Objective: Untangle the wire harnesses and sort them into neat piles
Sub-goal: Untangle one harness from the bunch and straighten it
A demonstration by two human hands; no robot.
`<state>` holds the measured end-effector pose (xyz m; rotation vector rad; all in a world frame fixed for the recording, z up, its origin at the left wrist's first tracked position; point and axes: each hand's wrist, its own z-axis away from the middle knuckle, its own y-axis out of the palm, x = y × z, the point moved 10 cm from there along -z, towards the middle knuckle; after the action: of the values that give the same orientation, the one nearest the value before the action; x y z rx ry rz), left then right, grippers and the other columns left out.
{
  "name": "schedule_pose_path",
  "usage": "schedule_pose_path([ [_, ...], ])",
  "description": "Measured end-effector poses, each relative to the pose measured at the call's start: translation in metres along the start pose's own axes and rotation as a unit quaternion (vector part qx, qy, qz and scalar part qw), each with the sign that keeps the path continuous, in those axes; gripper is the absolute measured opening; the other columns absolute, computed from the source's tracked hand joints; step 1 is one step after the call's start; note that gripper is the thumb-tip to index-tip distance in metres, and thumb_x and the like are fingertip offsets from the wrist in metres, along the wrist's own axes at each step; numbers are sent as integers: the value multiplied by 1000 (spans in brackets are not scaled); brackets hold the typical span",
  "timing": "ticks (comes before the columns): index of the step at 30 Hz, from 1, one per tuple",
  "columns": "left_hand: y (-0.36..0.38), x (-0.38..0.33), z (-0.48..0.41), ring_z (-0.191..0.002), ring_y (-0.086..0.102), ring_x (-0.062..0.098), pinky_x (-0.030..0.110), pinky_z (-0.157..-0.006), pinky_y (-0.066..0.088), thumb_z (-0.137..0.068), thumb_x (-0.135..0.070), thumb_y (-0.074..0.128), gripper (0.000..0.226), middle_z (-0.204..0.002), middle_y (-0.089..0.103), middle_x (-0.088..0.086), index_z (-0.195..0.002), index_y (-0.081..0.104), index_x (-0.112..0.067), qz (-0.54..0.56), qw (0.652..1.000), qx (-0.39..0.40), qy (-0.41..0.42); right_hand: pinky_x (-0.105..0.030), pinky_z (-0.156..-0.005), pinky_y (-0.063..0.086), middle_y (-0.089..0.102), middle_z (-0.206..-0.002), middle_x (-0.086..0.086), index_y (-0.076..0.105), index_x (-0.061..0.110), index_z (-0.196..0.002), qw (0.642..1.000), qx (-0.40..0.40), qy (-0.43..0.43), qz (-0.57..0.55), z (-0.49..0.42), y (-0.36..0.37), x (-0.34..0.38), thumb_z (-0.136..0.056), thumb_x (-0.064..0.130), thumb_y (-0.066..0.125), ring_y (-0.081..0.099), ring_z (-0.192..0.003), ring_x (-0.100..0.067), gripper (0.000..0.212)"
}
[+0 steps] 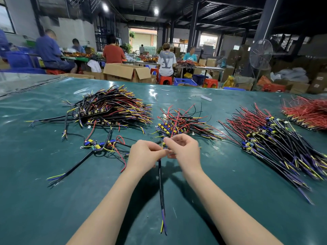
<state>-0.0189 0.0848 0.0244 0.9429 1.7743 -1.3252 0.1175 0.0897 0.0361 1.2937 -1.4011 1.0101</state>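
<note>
Both hands up at table centre, fingers curled. Left hand (145,154) and right hand (184,147) each pinch the same harness (161,188) at its component end, fingertips almost touching. Its black cable runs back toward the person, stripped yellow and blue ends nearest. The held end is just in front of the middle pile (184,122). Big pile (113,106) back left, long pile (274,138) right, red pile (307,114) far right. Loose harnesses (100,145) lie left of the hands on the green table (230,191).

Bare forearms, bare left hand (145,156) and right hand (184,149).
</note>
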Motion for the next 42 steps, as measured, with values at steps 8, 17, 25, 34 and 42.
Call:
schedule_pose_path([
  [8, 32, 9, 12, -47, 59, 6, 18, -44, 49, -88, -6, 58, 17, -69, 66, 3, -73, 66, -10, 230, 959, 116, -121, -16, -42, 47, 56, -64, -8, 53, 8, -68, 990, 20, 101, -94, -3, -5, -19, -80, -9, 60, 52, -38, -6, 22],
  [17, 50, 13, 24, -49, 65, 9, 21, -47, 54, -90, -4, 51, 18, -58, 68, 4, -81, 67, -3, 433, 852, 185, -230, -15, -43, 47, 61, -47, 4, 53, 10, -74, 961, 19, 147, -232, -2, 0, -31, -83, -8, 57, 56, -39, -7, 21],
  [25, 61, 14, 33, -39, 57, 3, 13, -37, 45, -86, -15, 58, 38, -51, 63, -4, -50, 70, -11, 476, 805, 193, -298, -14, -38, 44, 61, -49, 2, 52, 11, -78, 921, 63, 162, -348, 0, 16, -27, -88, -7, 49, 54, -37, -6, 21],
  [34, 52, 7, 20, -37, 49, -1, 10, -35, 40, -93, -16, 52, 21, -49, 57, -7, -77, 63, -9, 445, 854, 143, -227, -16, -43, 48, 60, -51, 0, 54, 9, -74, 923, 35, 145, -353, -4, 7, -26, -86, -9, 49, 56, -40, -9, 22],
  [42, 57, -6, 26, -48, 62, 2, 15, -46, 51, -93, -2, 45, 19, -62, 69, -1, -89, 64, -3, 471, 836, 204, -192, -14, -36, 42, 59, -50, -2, 59, 9, -83, 921, 17, 164, -354, -4, 4, -28, -88, -7, 49, 51, -35, -9, 20],
])
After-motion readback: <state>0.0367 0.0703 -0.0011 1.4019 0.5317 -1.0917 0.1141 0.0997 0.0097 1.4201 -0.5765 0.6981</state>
